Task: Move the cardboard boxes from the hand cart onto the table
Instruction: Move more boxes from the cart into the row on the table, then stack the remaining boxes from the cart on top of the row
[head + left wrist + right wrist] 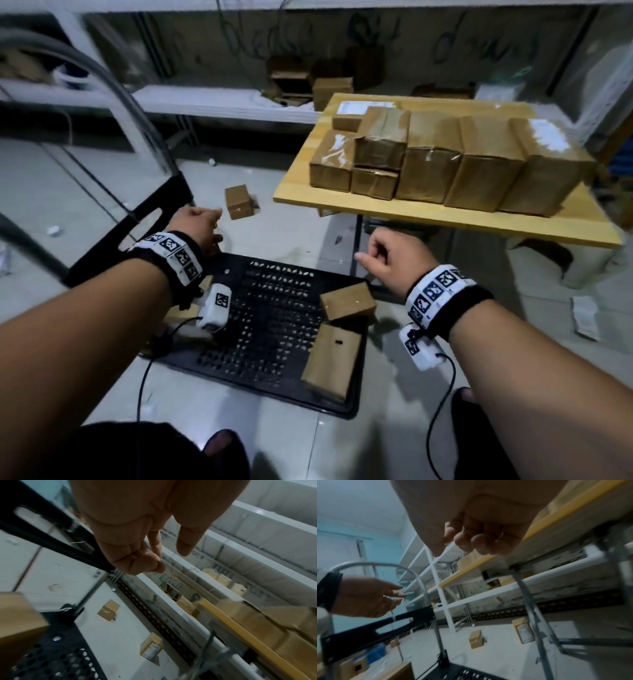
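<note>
The black perforated hand cart (267, 329) stands on the floor below me. Two cardboard boxes lie on its right side, one small (347, 301) and one flat (332, 363). A third box (181, 313) peeks out under my left wrist, and it shows large in the left wrist view (17, 622). My left hand (200, 228) hovers over the cart's back edge, fingers relaxed and empty (368, 596). My right hand (394, 257) hangs loosely curled beside the table's front edge and holds nothing (479, 534). The wooden table (342, 202) at the right carries several taped boxes (428, 161).
The cart's bent metal handle (137, 113) rises at the left. A small box (238, 202) lies on the tiled floor between cart and table. The table's dark leg (358, 246) stands just right of the cart. White shelving (222, 102) with more boxes lines the back wall.
</note>
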### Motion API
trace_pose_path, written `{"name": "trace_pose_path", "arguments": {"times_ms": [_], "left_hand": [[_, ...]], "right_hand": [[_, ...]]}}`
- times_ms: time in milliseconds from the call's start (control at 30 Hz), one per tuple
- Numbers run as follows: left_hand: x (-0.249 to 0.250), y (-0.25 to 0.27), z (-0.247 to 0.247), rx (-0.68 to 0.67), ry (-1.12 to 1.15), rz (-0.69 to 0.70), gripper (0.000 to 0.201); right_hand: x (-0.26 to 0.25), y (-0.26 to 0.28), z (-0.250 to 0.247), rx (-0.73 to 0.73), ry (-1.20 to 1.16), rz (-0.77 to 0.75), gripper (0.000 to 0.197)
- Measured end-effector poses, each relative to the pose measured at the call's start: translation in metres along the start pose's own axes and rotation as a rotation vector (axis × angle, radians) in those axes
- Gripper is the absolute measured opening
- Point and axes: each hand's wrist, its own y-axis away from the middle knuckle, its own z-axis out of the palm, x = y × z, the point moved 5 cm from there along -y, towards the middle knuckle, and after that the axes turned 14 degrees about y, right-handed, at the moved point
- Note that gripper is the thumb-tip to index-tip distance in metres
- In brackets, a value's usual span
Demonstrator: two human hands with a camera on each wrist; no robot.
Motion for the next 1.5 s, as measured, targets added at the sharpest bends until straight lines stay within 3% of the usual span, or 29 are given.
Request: {"name": "trace_pose_path", "arguments": {"times_ms": [100,200,367,467,667,800,900,1033,1133,1333,1500], "left_hand": [[-0.014,-0.018,-0.036,0.036,0.111,-0.106,0.019],[-0.041,-0.032,-0.069,0.134,0.162,-0.145,0.039],[-0.083,-0.038,-0.114,0.334,0.192,-0.231,0.034],[-0.084,-0.051,-0.133,0.418,0.069,-0.193,0.056],[-0.104,-0.053,-0.11,0.356,-0.257,-0.14,0.066],[-0.129,-0.062,-0.108,0.251,-0.463,-0.253,0.098],[-0.146,-0.069,-0.108,0.155,-0.715,-0.316,0.101],[-0.157,-0.075,-0.112,0.136,-0.906,-0.343,0.116],[-0.153,-0.076,-0.11,0.128,-0.908,-0.327,0.117],[-0.123,-0.065,-0.083,0.101,-0.673,-0.248,0.092],[-0.114,-0.05,-0.068,0.03,-0.5,-0.249,0.089]], "right_hand": [[-0.028,-0.015,0.03,-0.035,0.001,-0.059,0.03],[-0.052,-0.029,0.059,-0.082,-0.027,-0.083,0.028],[-0.07,-0.045,0.105,-0.151,-0.003,-0.094,0.025],[-0.072,-0.053,0.13,-0.212,0.013,-0.081,0.025],[-0.064,-0.061,0.153,-0.213,-0.025,0.052,0.023],[-0.052,-0.062,0.158,-0.196,-0.044,0.143,0.024],[-0.039,-0.059,0.165,-0.192,-0.067,0.24,0.027],[-0.029,-0.053,0.181,-0.217,-0.056,0.305,0.027],[-0.03,-0.051,0.191,-0.228,-0.079,0.344,0.026],[-0.029,-0.045,0.224,-0.381,0.046,0.337,0.03],[-0.011,-0.015,0.253,-0.652,0.247,0.472,0.075]]}}
